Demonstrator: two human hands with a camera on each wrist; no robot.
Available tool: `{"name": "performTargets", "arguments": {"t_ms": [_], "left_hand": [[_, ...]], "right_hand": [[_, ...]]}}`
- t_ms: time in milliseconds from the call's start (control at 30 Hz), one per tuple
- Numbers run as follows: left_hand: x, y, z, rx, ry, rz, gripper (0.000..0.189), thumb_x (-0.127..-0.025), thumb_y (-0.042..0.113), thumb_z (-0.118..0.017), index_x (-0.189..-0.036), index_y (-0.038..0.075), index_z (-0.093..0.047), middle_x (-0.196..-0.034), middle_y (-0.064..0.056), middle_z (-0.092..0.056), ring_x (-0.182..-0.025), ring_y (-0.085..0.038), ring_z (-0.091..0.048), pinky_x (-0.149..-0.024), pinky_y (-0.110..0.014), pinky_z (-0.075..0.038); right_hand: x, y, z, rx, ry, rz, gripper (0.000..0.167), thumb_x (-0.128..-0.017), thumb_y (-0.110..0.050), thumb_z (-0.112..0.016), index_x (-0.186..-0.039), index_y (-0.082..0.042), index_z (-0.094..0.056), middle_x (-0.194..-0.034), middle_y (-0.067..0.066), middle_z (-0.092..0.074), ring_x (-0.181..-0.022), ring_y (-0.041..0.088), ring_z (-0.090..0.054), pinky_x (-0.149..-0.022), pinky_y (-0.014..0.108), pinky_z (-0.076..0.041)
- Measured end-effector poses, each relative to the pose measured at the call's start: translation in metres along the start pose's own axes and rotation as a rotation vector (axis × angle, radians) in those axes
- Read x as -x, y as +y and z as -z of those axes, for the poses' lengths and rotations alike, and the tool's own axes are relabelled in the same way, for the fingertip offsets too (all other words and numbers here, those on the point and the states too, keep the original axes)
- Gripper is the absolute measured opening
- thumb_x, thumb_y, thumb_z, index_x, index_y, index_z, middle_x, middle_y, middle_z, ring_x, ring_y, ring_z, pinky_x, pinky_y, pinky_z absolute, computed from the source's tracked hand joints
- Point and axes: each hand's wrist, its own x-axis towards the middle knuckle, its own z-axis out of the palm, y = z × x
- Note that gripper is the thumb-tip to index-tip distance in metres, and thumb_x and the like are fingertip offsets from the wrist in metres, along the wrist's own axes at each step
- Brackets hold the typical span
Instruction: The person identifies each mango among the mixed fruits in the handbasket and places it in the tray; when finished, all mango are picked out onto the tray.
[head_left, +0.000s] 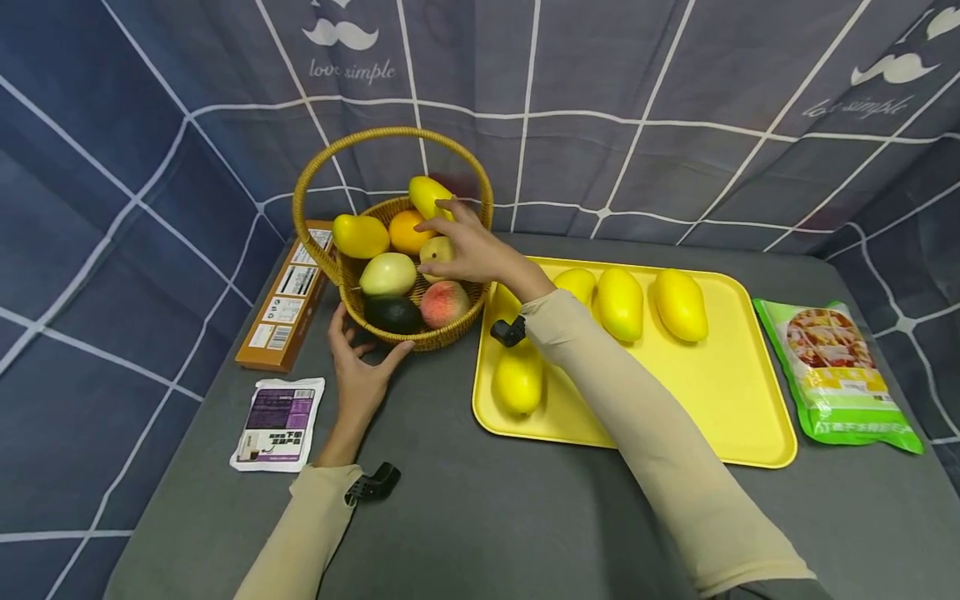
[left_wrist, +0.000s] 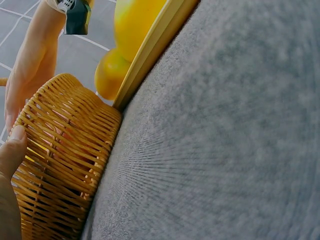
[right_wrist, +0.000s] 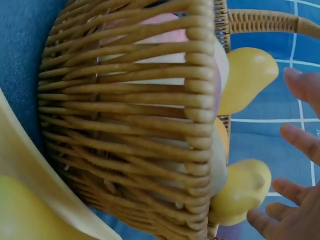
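A wicker basket (head_left: 442,337) with a tall hoop handle holds a yellow mango (head_left: 362,237) at its left, another mango (head_left: 427,196) at the back, an orange (head_left: 408,232), a pear (head_left: 437,257), a pale green fruit (head_left: 388,274), a dark avocado (head_left: 393,314) and a peach (head_left: 445,304). Over the basket's right side, my right hand (head_left: 472,246) has its fingers spread beside the back mango, nothing gripped. My left hand (head_left: 360,367) rests against the basket's front left, its thumb (left_wrist: 15,150) on the woven wall near the rim.
Several mangoes (head_left: 681,305) lie on a yellow tray (head_left: 720,408) right of the basket. A brown box (head_left: 281,312) and a purple-white pouch (head_left: 277,425) are at the left. Beyond the tray lies a green food bag (head_left: 836,375). A grey tiled-pattern curtain (head_left: 570,158) hangs behind.
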Motion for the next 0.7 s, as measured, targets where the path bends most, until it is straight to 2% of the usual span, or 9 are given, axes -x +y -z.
{"name": "performTargets", "arguments": {"t_ms": [233, 433, 700], "left_hand": [[0.000, 0.001, 0.000, -0.001, -0.001, 0.001, 0.098, -0.077, -0.002, -0.079, -0.152, -0.005, -0.016, -0.153, -0.029, -0.018, -0.132, -0.048, -0.033, -0.092, -0.060, -0.036], [0.000, 0.002, 0.001, -0.002, -0.005, 0.006, 0.099, -0.077, -0.002, -0.080, -0.152, -0.005, -0.015, -0.153, -0.031, -0.018, -0.132, -0.050, -0.032, -0.092, -0.062, -0.035], [-0.001, 0.002, 0.002, 0.002, -0.003, 0.008, 0.099, -0.077, -0.001, -0.080, -0.152, -0.005, -0.016, -0.152, -0.030, -0.018, -0.132, -0.049, -0.032, -0.092, -0.061, -0.036]], "right_hand": [[-0.011, 0.001, -0.001, 0.020, -0.033, -0.033, 0.063, -0.089, -0.042, -0.069, -0.142, -0.014, -0.051, -0.163, 0.017, -0.006, -0.150, 0.038, 0.012, -0.121, 0.054, -0.003], [-0.017, 0.004, -0.001, -0.016, -0.039, -0.044, 0.064, -0.092, -0.039, -0.067, -0.146, -0.013, -0.047, -0.163, 0.020, 0.010, -0.147, 0.044, 0.019, -0.119, 0.059, -0.001], [-0.024, 0.009, -0.006, -0.045, -0.024, -0.027, 0.057, -0.094, -0.036, -0.064, -0.144, -0.012, -0.050, -0.163, 0.016, 0.001, -0.146, 0.041, 0.023, -0.119, 0.060, 0.000]]}}
